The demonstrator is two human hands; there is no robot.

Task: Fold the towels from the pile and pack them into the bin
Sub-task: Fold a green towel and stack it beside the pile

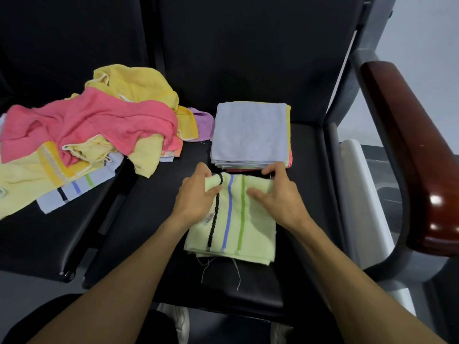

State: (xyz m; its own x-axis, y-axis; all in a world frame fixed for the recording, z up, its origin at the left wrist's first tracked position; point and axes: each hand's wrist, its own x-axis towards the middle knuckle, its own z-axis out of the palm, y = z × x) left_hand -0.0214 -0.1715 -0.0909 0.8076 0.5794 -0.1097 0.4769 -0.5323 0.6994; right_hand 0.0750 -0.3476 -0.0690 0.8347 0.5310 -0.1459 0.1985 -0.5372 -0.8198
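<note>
Pinching green towel [231, 214] on black seat [260, 281]: left hand [198, 192]; right hand [280, 194].

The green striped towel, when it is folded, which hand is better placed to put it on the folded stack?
Probably the right hand: it grips the green striped towel directly below the folded stack.

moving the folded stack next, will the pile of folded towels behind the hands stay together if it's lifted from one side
Probably not. The folded stack is soft terry in loose layers, so it would likely sag and slide apart. Its edges already sit uneven at the right, hinting that the layers shift easily. Lifting from underneath with both hands seems safer.
</note>
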